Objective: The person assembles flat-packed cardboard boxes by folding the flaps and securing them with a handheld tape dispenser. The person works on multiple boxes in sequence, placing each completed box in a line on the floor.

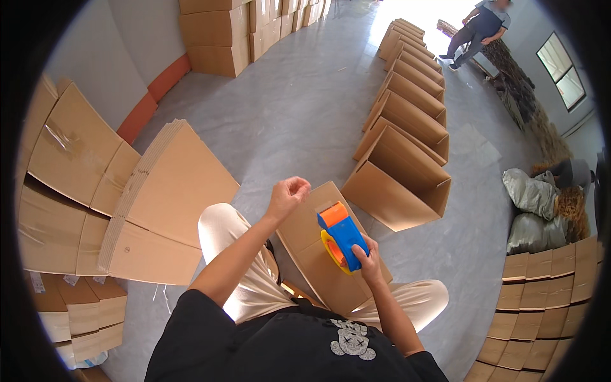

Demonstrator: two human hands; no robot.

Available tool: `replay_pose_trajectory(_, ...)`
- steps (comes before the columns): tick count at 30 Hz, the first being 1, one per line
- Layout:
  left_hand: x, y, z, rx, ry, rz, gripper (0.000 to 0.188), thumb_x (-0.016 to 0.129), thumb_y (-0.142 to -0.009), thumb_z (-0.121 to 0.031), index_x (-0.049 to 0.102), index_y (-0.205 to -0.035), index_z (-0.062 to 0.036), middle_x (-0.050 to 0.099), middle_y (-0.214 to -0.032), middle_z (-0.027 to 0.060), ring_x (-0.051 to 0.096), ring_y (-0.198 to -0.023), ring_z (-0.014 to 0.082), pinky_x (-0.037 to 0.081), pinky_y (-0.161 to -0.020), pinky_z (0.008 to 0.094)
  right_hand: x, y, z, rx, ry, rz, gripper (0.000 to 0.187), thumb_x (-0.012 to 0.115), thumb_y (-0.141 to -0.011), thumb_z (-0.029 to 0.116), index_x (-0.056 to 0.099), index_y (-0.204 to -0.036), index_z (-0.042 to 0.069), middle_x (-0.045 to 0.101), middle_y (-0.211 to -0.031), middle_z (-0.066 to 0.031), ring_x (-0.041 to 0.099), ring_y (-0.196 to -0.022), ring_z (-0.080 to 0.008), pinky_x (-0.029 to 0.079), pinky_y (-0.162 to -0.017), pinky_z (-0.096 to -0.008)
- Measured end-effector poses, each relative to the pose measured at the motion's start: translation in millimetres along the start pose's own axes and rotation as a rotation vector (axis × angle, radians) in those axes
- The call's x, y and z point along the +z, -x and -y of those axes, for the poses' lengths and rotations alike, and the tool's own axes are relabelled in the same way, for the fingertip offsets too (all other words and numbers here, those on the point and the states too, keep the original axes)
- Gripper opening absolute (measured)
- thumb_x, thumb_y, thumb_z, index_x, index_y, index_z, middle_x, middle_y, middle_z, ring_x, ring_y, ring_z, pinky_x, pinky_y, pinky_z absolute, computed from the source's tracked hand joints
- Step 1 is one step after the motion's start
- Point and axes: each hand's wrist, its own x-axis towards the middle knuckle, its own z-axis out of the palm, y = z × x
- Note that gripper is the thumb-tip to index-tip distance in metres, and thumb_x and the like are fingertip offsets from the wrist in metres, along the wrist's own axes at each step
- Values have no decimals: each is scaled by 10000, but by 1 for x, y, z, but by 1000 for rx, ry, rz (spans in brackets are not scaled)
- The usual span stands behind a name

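left hand (289, 193) out front, fingers kinda curled in | left forearm (238, 258) slants up and inward | right hand (370, 261) closer in, clenched in a grip, thumb showing | right forearm (396, 315) leans left too | knees (217, 224) bent, splayed pretty wide

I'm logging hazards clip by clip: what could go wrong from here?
The brown cardboard box between the knees might shift under the blue plastic tape dispenser with an orange head: the right hand grips the dispenser, while the left hand appears raised off the box.

The nearest open-topped brown carton in the row stands close to that box, so a wide swing of the dispenser could knock it.
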Motion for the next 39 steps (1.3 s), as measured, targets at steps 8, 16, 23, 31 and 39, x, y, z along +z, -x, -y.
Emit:
replay_pose_trajectory(8, 15, 8, 5, -643, 437, 388, 223, 691, -836, -257, 629, -849, -43, 599, -722, 0, 549, -613, 66, 475, -559, 219, 4, -6, 13, 6, 100, -5, 414, 642, -814, 356, 584, -936, -36, 605, -727, -71, 610, -577, -119, 495, -521, -224)
replay_pose_trajectory(16, -28, -72, 56, -153, -255, -12, 120, 704, -733, -141, 637, -698, -48, 608, -635, 27, 545, -581, 109, 446, -527, 284, -14, 22, 21, 136, 314, 1, 444, 659, -805, 354, 608, -975, -53, 629, -787, -82, 591, -655, -113, 478, -606, -251)
replay_pose_trajectory(23, -40, -99, 119, -391, -391, 5, 169, 754, -716, -162, 617, -703, -64, 608, -658, 36, 539, -572, 128, 449, -518, 302, -15, 40, 33, 234, 382, 17, 454, 664, -799, 350, 616, -1000, -54, 635, -752, -81, 598, -655, -114, 480, -597, -252)
replay_pose_trajectory(31, -16, -83, 146, -480, -334, -25, 190, 721, -760, -189, 590, -722, -57, 592, -628, 44, 534, -566, 164, 465, -529, 337, -18, 35, 30, 242, 348, -50, 425, 680, -775, 333, 627, -953, -49, 627, -703, -89, 589, -622, -119, 476, -567, -260)
replay_pose_trajectory(39, -40, -98, 46, -56, -367, -250, 158, 652, -783, -132, 588, -695, -17, 563, -611, 0, 502, -564, 89, 394, -510, 260, -26, 40, 18, 206, 276, -42, 433, 681, -770, 353, 616, -927, -45, 613, -689, -80, 576, -609, -115, 463, -556, -252)
